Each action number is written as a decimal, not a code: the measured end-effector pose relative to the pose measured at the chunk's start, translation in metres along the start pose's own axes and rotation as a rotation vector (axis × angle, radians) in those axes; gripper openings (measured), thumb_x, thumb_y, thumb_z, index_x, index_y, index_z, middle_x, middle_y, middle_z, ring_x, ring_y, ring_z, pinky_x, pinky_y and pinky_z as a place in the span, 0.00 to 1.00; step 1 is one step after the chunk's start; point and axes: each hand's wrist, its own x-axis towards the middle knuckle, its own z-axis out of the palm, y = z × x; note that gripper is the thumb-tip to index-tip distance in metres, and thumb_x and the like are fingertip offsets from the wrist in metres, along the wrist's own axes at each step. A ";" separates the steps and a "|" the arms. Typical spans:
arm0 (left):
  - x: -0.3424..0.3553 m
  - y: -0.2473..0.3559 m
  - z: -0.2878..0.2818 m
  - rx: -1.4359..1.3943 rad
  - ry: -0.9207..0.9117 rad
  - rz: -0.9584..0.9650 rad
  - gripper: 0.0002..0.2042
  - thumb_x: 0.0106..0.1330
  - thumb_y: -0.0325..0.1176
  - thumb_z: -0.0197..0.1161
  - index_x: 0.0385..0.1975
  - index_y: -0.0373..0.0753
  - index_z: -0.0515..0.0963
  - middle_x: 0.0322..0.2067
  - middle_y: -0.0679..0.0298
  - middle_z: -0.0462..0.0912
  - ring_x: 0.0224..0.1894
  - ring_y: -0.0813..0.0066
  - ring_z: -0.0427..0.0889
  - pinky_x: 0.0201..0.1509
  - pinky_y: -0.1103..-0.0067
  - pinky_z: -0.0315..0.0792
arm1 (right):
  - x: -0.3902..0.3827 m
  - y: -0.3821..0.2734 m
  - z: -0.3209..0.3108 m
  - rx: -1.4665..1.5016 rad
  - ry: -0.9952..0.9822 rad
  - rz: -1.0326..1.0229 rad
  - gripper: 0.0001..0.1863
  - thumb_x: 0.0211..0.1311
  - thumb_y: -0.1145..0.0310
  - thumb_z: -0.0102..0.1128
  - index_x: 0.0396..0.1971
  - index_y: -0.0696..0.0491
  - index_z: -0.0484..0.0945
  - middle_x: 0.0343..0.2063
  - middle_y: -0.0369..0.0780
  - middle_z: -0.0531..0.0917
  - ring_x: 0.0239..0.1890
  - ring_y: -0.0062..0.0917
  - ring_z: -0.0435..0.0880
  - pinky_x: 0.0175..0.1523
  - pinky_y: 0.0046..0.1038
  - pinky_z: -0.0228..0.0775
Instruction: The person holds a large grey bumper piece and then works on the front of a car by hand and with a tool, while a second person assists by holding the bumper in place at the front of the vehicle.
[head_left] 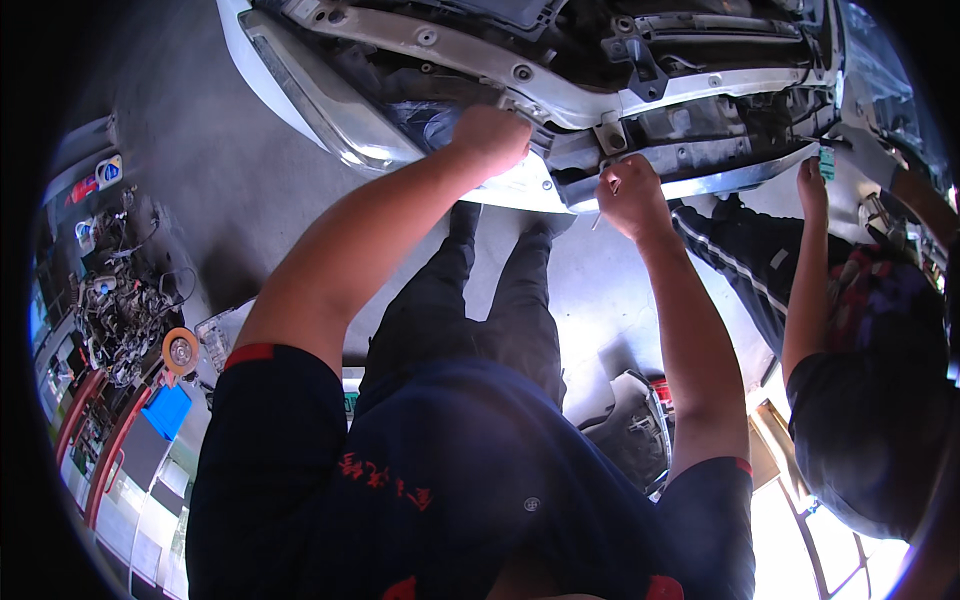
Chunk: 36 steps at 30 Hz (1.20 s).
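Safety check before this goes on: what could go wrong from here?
Scrape: the left hand is close to the exposed metal crossbar, so a slip could graze its fingers.
Scratch: the right hand seems to grip a thin rod, which might mark the pale panel nearby.
Jolt: a co-worker's hand is at the car's front too; uncoordinated movement could pinch someone.

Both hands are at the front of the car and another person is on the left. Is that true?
Not quite: the head view shows the other person on the right, not the left. The left hand and right hand are at the car's front.
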 end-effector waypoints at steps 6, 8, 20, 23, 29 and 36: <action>-0.013 0.007 0.003 -0.242 0.178 -0.017 0.10 0.60 0.40 0.61 0.27 0.39 0.77 0.28 0.55 0.82 0.34 0.54 0.84 0.37 0.62 0.77 | -0.001 0.013 0.014 -0.021 0.200 -0.066 0.08 0.55 0.75 0.58 0.37 0.53 0.78 0.38 0.49 0.78 0.42 0.46 0.81 0.47 0.42 0.76; -0.022 0.009 0.008 -0.337 0.355 -0.003 0.10 0.58 0.38 0.61 0.26 0.37 0.75 0.27 0.54 0.80 0.32 0.52 0.82 0.36 0.62 0.76 | 0.000 0.010 0.012 -0.081 0.145 -0.152 0.09 0.54 0.78 0.55 0.35 0.52 0.77 0.38 0.45 0.79 0.43 0.44 0.80 0.46 0.43 0.76; -0.040 0.065 0.028 -1.009 0.112 -0.180 0.09 0.63 0.27 0.55 0.41 0.35 0.75 0.29 0.55 0.82 0.35 0.60 0.85 0.44 0.69 0.76 | 0.007 0.012 0.003 0.229 0.054 0.071 0.09 0.53 0.76 0.64 0.35 0.54 0.79 0.36 0.43 0.84 0.40 0.36 0.84 0.44 0.34 0.78; -0.009 0.078 0.030 -0.889 0.193 -0.041 0.11 0.65 0.28 0.56 0.44 0.39 0.79 0.36 0.55 0.84 0.40 0.60 0.85 0.46 0.69 0.77 | 0.003 0.009 0.002 0.261 0.052 0.193 0.12 0.52 0.75 0.69 0.36 0.55 0.78 0.35 0.45 0.84 0.36 0.36 0.85 0.43 0.35 0.77; 0.029 0.092 0.011 -0.599 0.247 0.158 0.10 0.59 0.32 0.62 0.39 0.40 0.79 0.36 0.57 0.84 0.42 0.55 0.84 0.46 0.65 0.78 | -0.004 0.016 0.000 0.116 0.088 -0.093 0.06 0.55 0.78 0.58 0.33 0.56 0.79 0.37 0.45 0.82 0.42 0.42 0.82 0.48 0.39 0.76; 0.042 0.091 0.021 -0.513 0.111 0.148 0.07 0.59 0.40 0.63 0.31 0.46 0.82 0.30 0.62 0.84 0.36 0.59 0.85 0.39 0.67 0.79 | 0.002 -0.008 -0.019 -0.314 0.248 -0.422 0.11 0.48 0.85 0.57 0.27 0.51 0.79 0.27 0.37 0.73 0.34 0.37 0.77 0.41 0.39 0.72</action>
